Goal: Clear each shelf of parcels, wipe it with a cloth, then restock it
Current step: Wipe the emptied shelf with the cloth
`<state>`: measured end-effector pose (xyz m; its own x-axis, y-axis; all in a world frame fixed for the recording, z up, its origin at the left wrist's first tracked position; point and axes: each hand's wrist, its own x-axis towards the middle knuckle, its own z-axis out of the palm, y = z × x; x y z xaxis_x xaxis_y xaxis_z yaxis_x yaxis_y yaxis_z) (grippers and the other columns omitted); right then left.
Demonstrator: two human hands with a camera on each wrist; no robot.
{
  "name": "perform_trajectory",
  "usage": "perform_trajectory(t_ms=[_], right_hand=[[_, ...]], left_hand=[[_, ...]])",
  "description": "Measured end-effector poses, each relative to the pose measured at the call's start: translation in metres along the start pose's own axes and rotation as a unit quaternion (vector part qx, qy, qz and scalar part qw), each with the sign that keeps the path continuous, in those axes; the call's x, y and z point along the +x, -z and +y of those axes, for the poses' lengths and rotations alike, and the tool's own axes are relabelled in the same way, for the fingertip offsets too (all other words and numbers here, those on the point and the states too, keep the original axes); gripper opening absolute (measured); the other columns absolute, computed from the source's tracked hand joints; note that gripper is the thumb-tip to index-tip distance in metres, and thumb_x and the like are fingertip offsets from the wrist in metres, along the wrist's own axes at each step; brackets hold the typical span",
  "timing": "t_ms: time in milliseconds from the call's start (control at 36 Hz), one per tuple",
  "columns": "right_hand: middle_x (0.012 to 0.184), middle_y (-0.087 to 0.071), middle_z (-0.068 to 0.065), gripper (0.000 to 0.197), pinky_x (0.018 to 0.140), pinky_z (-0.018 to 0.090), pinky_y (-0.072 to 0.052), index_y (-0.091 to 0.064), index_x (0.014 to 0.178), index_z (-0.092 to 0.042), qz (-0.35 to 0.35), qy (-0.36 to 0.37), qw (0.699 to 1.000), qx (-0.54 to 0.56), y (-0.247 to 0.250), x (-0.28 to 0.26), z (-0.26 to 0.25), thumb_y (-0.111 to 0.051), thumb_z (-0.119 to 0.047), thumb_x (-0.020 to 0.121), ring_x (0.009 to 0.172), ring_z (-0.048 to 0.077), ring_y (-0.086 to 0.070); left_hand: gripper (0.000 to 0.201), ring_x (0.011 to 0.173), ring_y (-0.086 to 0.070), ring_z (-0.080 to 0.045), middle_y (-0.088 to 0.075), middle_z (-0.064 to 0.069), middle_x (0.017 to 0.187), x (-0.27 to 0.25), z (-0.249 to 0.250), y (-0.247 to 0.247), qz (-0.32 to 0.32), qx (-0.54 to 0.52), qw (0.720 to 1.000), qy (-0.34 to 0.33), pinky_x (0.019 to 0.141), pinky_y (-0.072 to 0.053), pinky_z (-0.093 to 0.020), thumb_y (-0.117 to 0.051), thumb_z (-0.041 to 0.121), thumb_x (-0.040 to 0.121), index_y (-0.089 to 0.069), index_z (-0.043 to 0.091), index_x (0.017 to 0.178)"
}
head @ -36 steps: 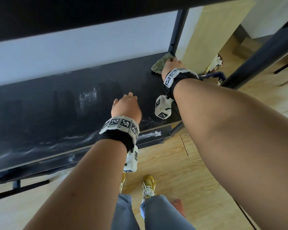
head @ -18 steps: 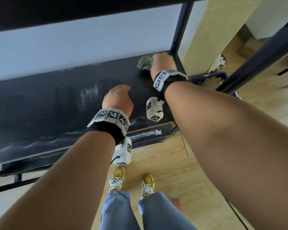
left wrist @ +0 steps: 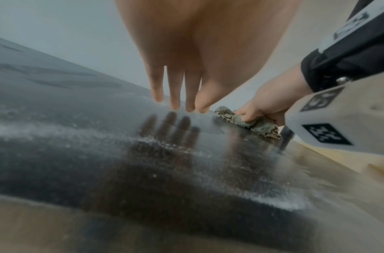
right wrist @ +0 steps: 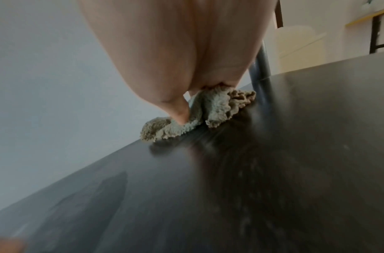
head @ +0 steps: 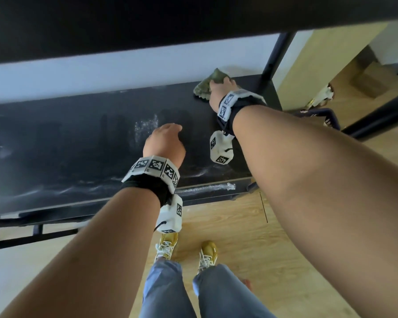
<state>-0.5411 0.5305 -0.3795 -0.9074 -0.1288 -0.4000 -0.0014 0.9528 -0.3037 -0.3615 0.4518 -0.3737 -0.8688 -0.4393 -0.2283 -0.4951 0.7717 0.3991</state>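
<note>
- Where the two arms reach in, a black shelf (head: 74, 143) runs across the head view, glossy, streaked with pale dust along its front edge and in a patch near its middle; no parcels lie on the part seen.
- Upper shelf (head: 147, 17): dark board overhead, crossing the top of the head view.
- Wall (head: 101, 74): pale, directly behind the black shelf.
- Floor (head: 251, 237): light wood boards below and to the right of the shelf.
- Upright post (head: 272, 63): dark metal, at the shelf's back right corner; the right wrist view shows it standing just beyond the cloth.
- Legs in blue jeans (head: 170, 292); yellow shoes (head: 207, 253) with white laces, both on the floor in front of the shelf.
- Left hand (head: 164, 143): over the shelf's middle, palm down, fingers (left wrist: 175, 89) straight and close together, holding nothing; in the left wrist view the tips hang just above their own reflection in the dusty surface, and contact cannot be told.
- Right hand (head: 221, 88): at the back right of the shelf, near the post, well apart from the left hand; its fingers and thumb curl down onto the cloth and grip it against the shelf.
- Wrist bands: white, with black square markers, one on each wrist, a white marked block hanging under each.
- Cloth (head: 205, 87): grey-green, nubbly, bunched; lies on the shelf by the wall, its ruffled edges sticking out on both sides of the gripping fingers.
</note>
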Motion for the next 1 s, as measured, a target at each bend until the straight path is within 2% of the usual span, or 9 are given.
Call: perform_trajectory(t_ms=[111,250,389,444,528,639,722,889,1000], right_hand=[[0.155,-0.027,0.008,0.053,0.115,0.050,-0.023,-0.029,0.150,-0.018,-0.003,-0.008,0.994,0.108,-0.007,-0.015,-0.001,-0.028,-0.040,0.102,0.142,0.030,-0.028],[0.142,-0.043,0.011,0.040,0.105,0.042,-0.038,-0.044,0.137,-0.008,-0.009,0.053,0.998,0.031,-0.002,-0.060,0.025,-0.036,-0.028,0.104,0.128,0.030,-0.045],[0.133,-0.042,0.008,0.034,0.096,0.042,-0.046,-0.058,0.129,-0.020,0.022,0.118,0.992,-0.026,-0.010,-0.097,0.054,-0.051,-0.014,0.096,0.121,0.031,-0.047],[0.130,-0.041,0.006,0.038,0.094,0.041,-0.047,-0.061,0.127,-0.028,0.033,0.108,0.992,-0.049,-0.011,-0.100,0.066,-0.054,-0.015,0.093,0.120,0.030,-0.046],[0.129,-0.042,0.006,0.033,0.082,0.038,-0.043,-0.065,0.123,-0.024,0.064,0.069,0.992,-0.086,-0.009,-0.105,0.082,-0.052,-0.018,0.093,0.121,0.029,-0.041],[0.134,-0.042,0.007,0.034,0.088,0.042,-0.046,-0.064,0.121,-0.015,0.097,0.014,0.989,-0.113,-0.011,-0.115,0.096,-0.052,-0.025,0.090,0.123,0.033,-0.038],[0.139,-0.038,0.006,0.037,0.084,0.038,-0.043,-0.061,0.124,-0.012,0.083,0.000,0.990,-0.116,-0.016,-0.127,0.087,-0.049,-0.025,0.092,0.123,0.032,-0.037],[0.142,-0.033,0.007,0.045,0.091,0.039,-0.042,-0.048,0.138,-0.019,0.027,0.078,0.987,-0.136,-0.042,-0.159,0.056,-0.039,-0.024,0.094,0.123,0.033,-0.034],[0.133,-0.038,0.002,0.041,0.096,0.041,-0.045,-0.056,0.133,-0.030,0.020,0.100,0.990,-0.097,-0.048,-0.170,0.058,-0.047,-0.021,0.093,0.124,0.028,-0.035]], left_hand=[[0.052,0.131,-0.041,-0.020,-0.044,0.004,0.144,-0.003,-0.002,0.002,-0.007,-0.004,1.000,0.016,0.107,-0.036,-0.035,-0.038,0.002,0.091,-0.047,0.022,0.138],[0.051,0.130,-0.042,-0.021,-0.045,0.002,0.144,-0.014,0.000,0.002,-0.013,-0.011,1.000,0.024,0.107,-0.037,-0.037,-0.040,0.002,0.091,-0.047,0.021,0.138],[0.052,0.129,-0.044,-0.023,-0.045,-0.001,0.144,-0.030,0.005,0.003,-0.016,-0.005,1.000,0.013,0.105,-0.040,-0.038,-0.041,0.002,0.091,-0.047,0.019,0.139],[0.051,0.128,-0.045,-0.023,-0.046,-0.001,0.143,-0.036,0.006,0.002,-0.011,-0.008,1.000,0.010,0.104,-0.041,-0.039,-0.041,0.002,0.090,-0.048,0.018,0.138],[0.051,0.127,-0.046,-0.023,-0.048,-0.002,0.141,-0.045,0.007,0.002,-0.007,-0.004,1.000,0.004,0.103,-0.041,-0.039,-0.042,0.002,0.089,-0.049,0.017,0.137],[0.051,0.126,-0.046,-0.023,-0.047,-0.001,0.141,-0.056,0.007,0.002,-0.008,0.003,1.000,0.000,0.103,-0.041,-0.038,-0.042,0.002,0.090,-0.048,0.018,0.138],[0.052,0.126,-0.045,-0.022,-0.046,0.001,0.142,-0.062,0.003,0.002,-0.016,0.009,1.000,0.005,0.103,-0.041,-0.037,-0.042,0.002,0.091,-0.046,0.020,0.139],[0.049,0.125,-0.046,-0.024,-0.049,-0.002,0.139,-0.073,-0.011,0.009,-0.013,0.033,0.999,-0.019,0.102,-0.042,-0.038,-0.043,0.003,0.090,-0.048,0.016,0.137],[0.048,0.126,-0.044,-0.025,-0.049,-0.003,0.139,-0.076,-0.019,0.015,-0.028,0.048,0.998,-0.036,0.103,-0.040,-0.038,-0.045,0.004,0.089,-0.048,0.015,0.137]])
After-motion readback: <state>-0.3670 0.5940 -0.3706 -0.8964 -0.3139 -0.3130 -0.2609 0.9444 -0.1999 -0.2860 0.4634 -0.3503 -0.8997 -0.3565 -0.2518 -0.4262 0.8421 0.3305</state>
